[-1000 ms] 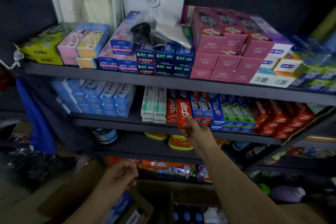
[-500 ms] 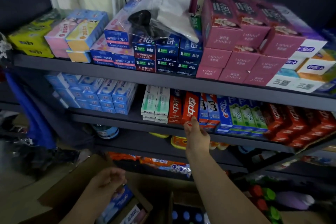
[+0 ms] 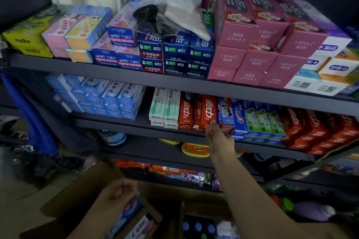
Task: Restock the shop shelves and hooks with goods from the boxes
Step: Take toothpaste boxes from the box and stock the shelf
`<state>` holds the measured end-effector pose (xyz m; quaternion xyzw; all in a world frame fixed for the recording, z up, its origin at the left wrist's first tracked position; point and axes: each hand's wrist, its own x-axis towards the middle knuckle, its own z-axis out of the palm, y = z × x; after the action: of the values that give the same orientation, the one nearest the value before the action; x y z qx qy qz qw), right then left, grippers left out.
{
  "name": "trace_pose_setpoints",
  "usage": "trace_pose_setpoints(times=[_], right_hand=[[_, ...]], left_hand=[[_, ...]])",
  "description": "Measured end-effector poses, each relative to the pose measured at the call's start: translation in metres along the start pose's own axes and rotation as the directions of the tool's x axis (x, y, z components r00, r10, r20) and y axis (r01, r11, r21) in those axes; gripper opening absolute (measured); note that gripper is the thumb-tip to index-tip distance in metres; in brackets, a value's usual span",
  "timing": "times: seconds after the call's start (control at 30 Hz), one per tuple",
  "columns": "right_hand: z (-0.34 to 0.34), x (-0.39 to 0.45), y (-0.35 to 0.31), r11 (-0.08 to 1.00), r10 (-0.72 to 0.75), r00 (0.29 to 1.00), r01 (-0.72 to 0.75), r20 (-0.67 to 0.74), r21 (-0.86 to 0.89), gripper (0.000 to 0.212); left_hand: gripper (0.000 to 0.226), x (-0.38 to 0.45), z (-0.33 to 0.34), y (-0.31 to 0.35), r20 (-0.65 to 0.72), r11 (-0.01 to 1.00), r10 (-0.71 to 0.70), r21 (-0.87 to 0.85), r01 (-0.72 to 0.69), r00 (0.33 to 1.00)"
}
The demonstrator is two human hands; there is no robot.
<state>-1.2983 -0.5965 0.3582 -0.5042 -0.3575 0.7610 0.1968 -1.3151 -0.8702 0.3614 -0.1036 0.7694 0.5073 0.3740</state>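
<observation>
My right hand (image 3: 219,138) reaches up to the middle shelf (image 3: 120,123). Its straight fingertips press the front end of a red toothpaste box (image 3: 208,111), which stands in the row between other red boxes and a blue one. My left hand (image 3: 120,192) hangs low over an open cardboard box (image 3: 77,198), fingers loosely curled with nothing visible in them. Blue toothpaste boxes (image 3: 129,212) lie inside that carton, just under the hand.
The top shelf (image 3: 116,71) is packed with blue, pink and yellow boxes, with a plastic bag (image 3: 165,19) lying on them. Light-blue boxes (image 3: 108,99) fill the middle shelf's left. A second carton (image 3: 196,226) holds bottles. Lower shelves carry tubs and packets.
My right hand has gone from gripping the red box's end to pressing it with straight fingers, and the box now sits in its row. My left hand stays over the carton.
</observation>
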Motion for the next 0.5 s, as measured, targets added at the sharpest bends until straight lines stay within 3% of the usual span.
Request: trace_pose_setpoints(times=[0.23, 0.4, 0.5], right_hand=[[0.011, -0.004, 0.008, 1.000, 0.015, 1.000, -0.016, 0.026, 0.020, 0.018], [0.026, -0.011, 0.009, 0.999, 0.015, 0.999, -0.014, -0.031, 0.047, 0.021], [0.028, -0.011, 0.012, 0.998, 0.059, 0.998, -0.059, 0.016, 0.027, 0.021]], left_hand=[[0.009, 0.000, 0.004, -0.001, 0.006, 1.000, -0.022, -0.005, 0.022, 1.000], [0.010, 0.001, 0.004, -0.004, -0.003, 0.999, -0.050, -0.014, 0.050, 0.999], [0.010, 0.002, 0.003, -0.010, -0.017, 0.997, -0.070, -0.024, 0.070, 0.997]])
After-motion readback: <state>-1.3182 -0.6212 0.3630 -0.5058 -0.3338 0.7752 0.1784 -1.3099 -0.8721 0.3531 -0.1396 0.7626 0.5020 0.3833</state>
